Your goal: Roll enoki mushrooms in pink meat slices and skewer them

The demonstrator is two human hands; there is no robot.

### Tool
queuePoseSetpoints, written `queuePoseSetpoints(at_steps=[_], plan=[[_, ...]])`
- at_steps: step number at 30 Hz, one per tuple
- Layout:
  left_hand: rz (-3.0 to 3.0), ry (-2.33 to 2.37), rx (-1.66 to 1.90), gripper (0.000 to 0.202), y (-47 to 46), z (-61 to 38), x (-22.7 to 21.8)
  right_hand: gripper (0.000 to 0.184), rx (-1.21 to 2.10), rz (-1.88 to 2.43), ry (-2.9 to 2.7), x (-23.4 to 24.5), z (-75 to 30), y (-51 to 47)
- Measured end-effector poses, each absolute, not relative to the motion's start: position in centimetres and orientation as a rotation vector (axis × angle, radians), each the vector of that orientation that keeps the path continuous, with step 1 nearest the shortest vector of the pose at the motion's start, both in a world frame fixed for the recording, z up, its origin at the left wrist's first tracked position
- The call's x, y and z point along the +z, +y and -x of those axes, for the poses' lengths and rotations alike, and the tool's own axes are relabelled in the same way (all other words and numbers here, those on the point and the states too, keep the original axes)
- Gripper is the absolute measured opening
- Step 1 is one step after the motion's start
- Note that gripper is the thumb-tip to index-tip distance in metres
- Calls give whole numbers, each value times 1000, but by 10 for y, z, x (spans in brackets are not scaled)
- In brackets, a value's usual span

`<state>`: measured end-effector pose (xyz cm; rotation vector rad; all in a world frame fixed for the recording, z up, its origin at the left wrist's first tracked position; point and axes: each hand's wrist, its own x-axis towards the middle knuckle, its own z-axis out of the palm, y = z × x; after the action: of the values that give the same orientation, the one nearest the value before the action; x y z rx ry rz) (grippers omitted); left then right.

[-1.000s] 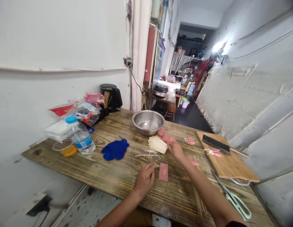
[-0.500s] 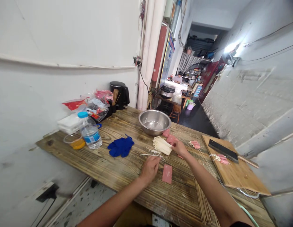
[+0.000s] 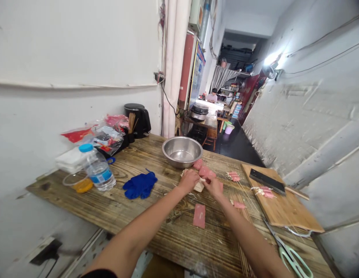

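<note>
A pale bundle of enoki mushrooms [image 3: 199,186] lies on the wooden table, partly hidden by my hands. My left hand [image 3: 189,180] has its fingers closed over the bundle's top end. At the root end, my right hand [image 3: 213,187] pinches the bundle between thumb and fingers. Nearer to me lies a single flat pink meat slice [image 3: 199,216]. More pink slices [image 3: 206,171] are just beyond my right hand. Skewered pink rolls with mushroom ends [image 3: 233,176] rest to the right, and another such skewer [image 3: 239,205] lies beside my right forearm.
A steel bowl [image 3: 182,152] stands behind the hands. A blue glove [image 3: 139,185], water bottle [image 3: 98,170] and cup of orange liquid [image 3: 81,183] are left. On the right are a cutting board [image 3: 292,210] with a cleaver [image 3: 267,181], scissors [image 3: 292,255] and bamboo skewers [image 3: 243,251].
My left hand has moved up and away from me, from the loose strands near the meat slice onto the mushroom bundle. The view has swung right, bringing the scissors into sight.
</note>
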<state>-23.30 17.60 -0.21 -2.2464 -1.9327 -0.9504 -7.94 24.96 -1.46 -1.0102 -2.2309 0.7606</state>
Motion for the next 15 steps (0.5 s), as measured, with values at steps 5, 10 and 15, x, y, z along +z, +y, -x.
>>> queuePoseSetpoints(at_steps=[5,10,15], plan=[[2328,-1897,-920,15,178,235,4,24,882,965,-2167,-23,78,246],[2363,-1948,-959,18,181,237,2,24,1044,936,-2033,-27,80,241],[2355,-1991,-956,18,184,240,-1,21,1098,1047,-1901,-28,86,238]])
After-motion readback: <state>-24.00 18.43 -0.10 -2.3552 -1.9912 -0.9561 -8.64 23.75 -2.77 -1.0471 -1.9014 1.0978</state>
